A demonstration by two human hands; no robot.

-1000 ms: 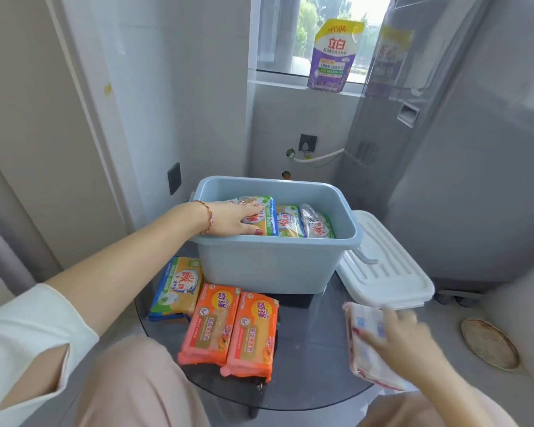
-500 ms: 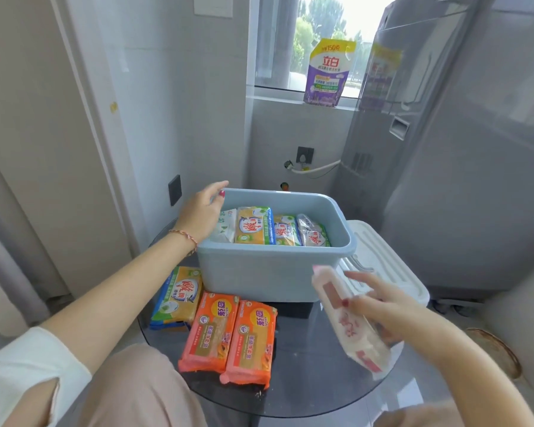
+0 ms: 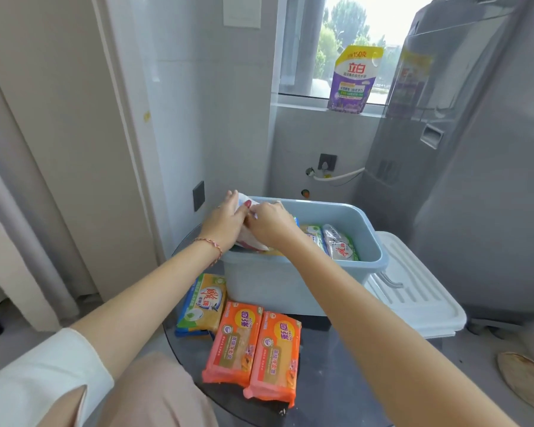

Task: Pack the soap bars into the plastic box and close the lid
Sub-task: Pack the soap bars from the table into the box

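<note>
My left hand and right hand, fingers clamped on a white-wrapped soap bar, tuck it into the blue plastic box's left end. Three bars wait near the counter's front edge; the lid lies beside the box at the right edge.

glass table | blue box | two orange soap packs | yellow-blue soap pack
</note>
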